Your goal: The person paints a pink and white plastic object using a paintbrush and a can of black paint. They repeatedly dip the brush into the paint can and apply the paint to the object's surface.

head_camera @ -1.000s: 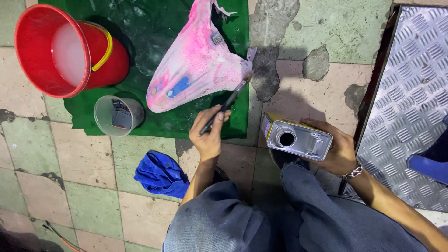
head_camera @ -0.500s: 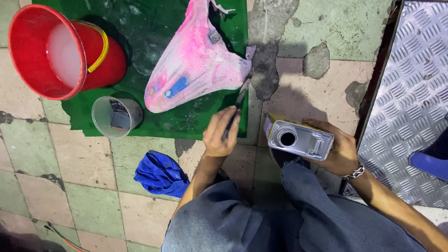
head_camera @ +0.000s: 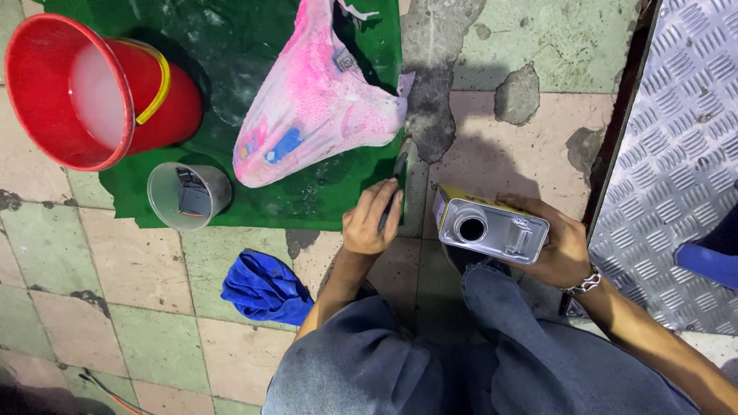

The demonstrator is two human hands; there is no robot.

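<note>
Rectangular metal can [head_camera: 492, 228], dull silver with a yellow side and a round open spout on top, sits in the right hand [head_camera: 557, 246], whose fingers wrap around its far end above the floor tiles [head_camera: 115, 307]. Left hand [head_camera: 371, 223] is curled closed around a thin dark brush [head_camera: 393, 184], its tip at the edge of the green mat [head_camera: 323, 201]. On the mat lies a pink-stained, curved plastic panel [head_camera: 315, 107] with a blue patch, beside a glossy red bucket [head_camera: 92, 88] of milky liquid and a small grey cup [head_camera: 187, 196]. A crumpled blue cloth [head_camera: 265, 288] rests on the worn, cracked tiles near the left forearm. Ribbed steel plate [head_camera: 680, 146] lies at the right.
</note>
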